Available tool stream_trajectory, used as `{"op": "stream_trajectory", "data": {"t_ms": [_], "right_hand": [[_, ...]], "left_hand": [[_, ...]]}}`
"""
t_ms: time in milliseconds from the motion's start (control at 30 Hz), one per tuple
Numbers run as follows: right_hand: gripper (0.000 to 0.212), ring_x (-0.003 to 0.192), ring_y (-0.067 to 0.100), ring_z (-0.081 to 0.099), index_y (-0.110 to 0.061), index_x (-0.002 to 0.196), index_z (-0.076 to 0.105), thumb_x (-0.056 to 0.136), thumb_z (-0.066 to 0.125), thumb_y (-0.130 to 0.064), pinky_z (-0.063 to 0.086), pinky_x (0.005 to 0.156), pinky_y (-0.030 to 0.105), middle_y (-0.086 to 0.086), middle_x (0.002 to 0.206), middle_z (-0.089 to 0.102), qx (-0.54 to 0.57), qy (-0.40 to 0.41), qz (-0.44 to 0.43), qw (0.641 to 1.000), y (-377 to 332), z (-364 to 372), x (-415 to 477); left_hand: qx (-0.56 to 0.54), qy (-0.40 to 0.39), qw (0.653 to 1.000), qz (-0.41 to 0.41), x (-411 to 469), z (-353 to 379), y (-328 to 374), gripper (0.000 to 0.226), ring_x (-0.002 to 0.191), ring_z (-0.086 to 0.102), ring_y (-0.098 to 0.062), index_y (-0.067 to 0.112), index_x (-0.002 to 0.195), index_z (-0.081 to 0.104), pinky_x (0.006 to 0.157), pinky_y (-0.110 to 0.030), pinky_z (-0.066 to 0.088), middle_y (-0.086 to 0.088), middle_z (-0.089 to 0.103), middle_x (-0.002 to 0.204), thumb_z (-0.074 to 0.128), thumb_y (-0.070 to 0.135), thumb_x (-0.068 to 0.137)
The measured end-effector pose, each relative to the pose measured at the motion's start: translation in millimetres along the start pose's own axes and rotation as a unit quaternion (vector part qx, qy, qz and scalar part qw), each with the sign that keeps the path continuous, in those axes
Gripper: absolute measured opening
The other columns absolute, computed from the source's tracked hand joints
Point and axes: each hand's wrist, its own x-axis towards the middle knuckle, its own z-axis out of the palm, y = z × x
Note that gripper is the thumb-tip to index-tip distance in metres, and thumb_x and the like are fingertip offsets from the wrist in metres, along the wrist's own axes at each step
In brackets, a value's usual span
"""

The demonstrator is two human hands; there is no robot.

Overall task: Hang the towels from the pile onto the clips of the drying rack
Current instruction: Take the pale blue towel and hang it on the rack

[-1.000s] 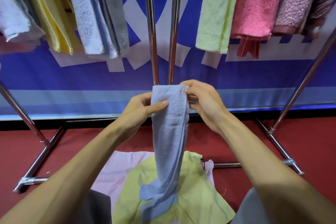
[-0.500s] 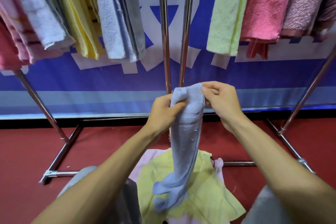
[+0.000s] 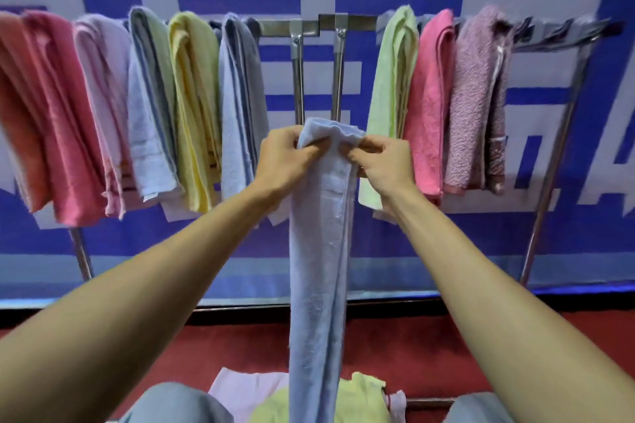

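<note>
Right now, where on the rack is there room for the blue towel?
Two bare stretches of the rail: the middle, between the grey-blue towel and the light green towel, right above the light blue towel; and the right end past the mauve towel, where clips look empty. The left half is packed, towels touching.

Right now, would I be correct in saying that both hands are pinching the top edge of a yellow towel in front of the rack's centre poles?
Not quite: it is a light blue towel, not a yellow one. In the head view, the left hand and the right hand pinch its top edge in front of the rack's centre poles.
</note>
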Motion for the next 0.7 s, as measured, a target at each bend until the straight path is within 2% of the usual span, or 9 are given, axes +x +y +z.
{"op": "stream_trajectory", "data": {"t_ms": [100, 167, 233, 300, 367, 433, 500, 633, 700], "right_hand": [[0.006, 0.088, 0.025, 0.07, -0.02, 0.085, 0.075, 0.08, 0.073, -0.016, 0.058, 0.08, 0.046, 0.01, 0.089, 0.075, 0.026, 0.014, -0.053, 0.998, -38, 5, 19], [0.017, 0.077, 0.018, 0.063, -0.016, 0.073, 0.075, 0.075, 0.073, -0.033, 0.055, 0.073, 0.047, 0.008, 0.081, 0.073, 0.021, 0.019, -0.032, 0.999, -44, 6, 25], [0.025, 0.074, 0.016, 0.058, -0.016, 0.07, 0.073, 0.071, 0.071, -0.041, 0.054, 0.07, 0.049, 0.003, 0.075, 0.07, -0.006, 0.021, -0.017, 1.0, -34, 4, 25], [0.011, 0.077, 0.017, 0.062, -0.02, 0.071, 0.074, 0.079, 0.072, -0.028, 0.056, 0.075, 0.048, 0.004, 0.079, 0.073, -0.016, 0.013, -0.023, 1.0, -39, 4, 15], [0.006, 0.078, 0.018, 0.061, -0.014, 0.079, 0.073, 0.084, 0.07, -0.014, 0.055, 0.075, 0.041, 0.007, 0.079, 0.07, 0.023, 0.017, -0.017, 0.999, -48, 1, 15], [0.01, 0.077, 0.019, 0.059, 0.0, 0.085, 0.072, 0.085, 0.069, -0.01, 0.053, 0.072, 0.038, 0.01, 0.079, 0.067, 0.041, 0.022, -0.024, 0.999, -52, -1, 18], [0.015, 0.076, 0.018, 0.06, 0.001, 0.083, 0.071, 0.086, 0.069, -0.013, 0.054, 0.072, 0.037, 0.01, 0.079, 0.066, 0.031, 0.023, -0.019, 0.999, -51, 0, 22], [0.036, 0.063, 0.008, 0.06, -0.009, 0.073, 0.066, 0.092, 0.06, -0.039, 0.051, 0.059, 0.028, -0.005, 0.066, 0.065, 0.026, -0.008, 0.035, 0.999, -32, -7, 19], [0.064, 0.078, 0.013, 0.067, -0.004, 0.096, 0.069, 0.089, 0.045, -0.063, 0.053, 0.071, 0.031, 0.001, 0.083, 0.072, 0.037, -0.058, 0.115, 0.991, -15, -12, 14]], "left_hand": [[-0.032, 0.039, 0.998, 0.048, 17, -19, 33, 0.009, 0.069, 0.059, 0.0, 0.016, 0.088, 0.072, 0.06, -0.018, 0.05, 0.005, 0.069, 0.079, 0.066, 0.022, 0.086], [-0.016, 0.012, 0.999, 0.032, 7, -23, 35, 0.007, 0.065, 0.057, 0.0, 0.014, 0.084, 0.068, 0.059, -0.019, 0.048, 0.006, 0.065, 0.074, 0.066, 0.021, 0.086], [0.021, -0.034, 0.999, -0.011, -11, -17, 22, 0.019, 0.058, 0.046, -0.003, 0.009, 0.073, 0.062, 0.055, -0.021, 0.04, 0.006, 0.054, 0.065, 0.065, 0.021, 0.087], [0.024, -0.042, 0.998, -0.038, -20, -15, 16, 0.029, 0.059, 0.042, -0.005, 0.004, 0.07, 0.061, 0.053, -0.021, 0.035, 0.004, 0.05, 0.064, 0.063, 0.025, 0.089], [-0.013, -0.031, 0.998, -0.05, -16, -16, 23, 0.026, 0.067, 0.053, -0.008, 0.003, 0.082, 0.066, 0.062, -0.023, 0.044, 0.002, 0.061, 0.074, 0.059, 0.026, 0.091], [-0.046, -0.042, 0.997, -0.043, -8, -18, 33, 0.02, 0.082, 0.063, -0.012, 0.01, 0.095, 0.068, 0.075, -0.028, 0.051, 0.001, 0.069, 0.09, 0.054, 0.024, 0.094], [-0.057, -0.052, 0.996, -0.035, -2, -14, 36, 0.021, 0.093, 0.065, -0.016, 0.014, 0.101, 0.066, 0.082, -0.032, 0.053, -0.001, 0.069, 0.101, 0.05, 0.025, 0.095], [-0.066, -0.01, 0.996, -0.063, 6, 5, 38, 0.022, 0.082, 0.058, -0.019, 0.002, 0.096, 0.062, 0.077, -0.037, 0.05, -0.009, 0.064, 0.092, 0.054, 0.022, 0.092], [-0.091, 0.003, 0.989, -0.112, 10, 13, 41, 0.02, 0.081, 0.058, -0.018, 0.002, 0.096, 0.062, 0.073, -0.034, 0.05, -0.01, 0.064, 0.09, 0.055, 0.021, 0.093]]}}
